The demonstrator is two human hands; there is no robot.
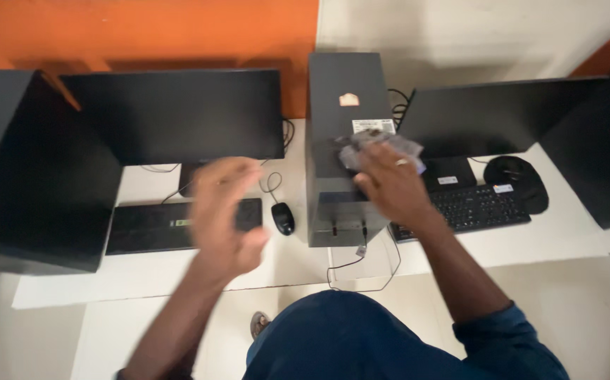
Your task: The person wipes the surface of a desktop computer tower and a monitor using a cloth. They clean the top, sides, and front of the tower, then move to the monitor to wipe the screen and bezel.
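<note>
Head view: a grey cloth (pixel 382 149) is pressed flat on the top panel of a dark tower case (pixel 343 112), under the fingers of the right hand (pixel 389 184), which is clamped on it. The case stands upright mid-desk, its long axis running from near to far; the cloth sits toward its right edge, past the middle. The left hand (pixel 224 214), blurred, hovers apart from the case over a black keyboard (pixel 146 229), fingers loosely spread and holding nothing, so the right hand is the nearer one. A mouse (pixel 283 217) lies between keyboard and case. Dark monitors (pixel 178 116) flank the case on a white desk (pixel 565 232), with a second keyboard (pixel 481 207) at right.
</note>
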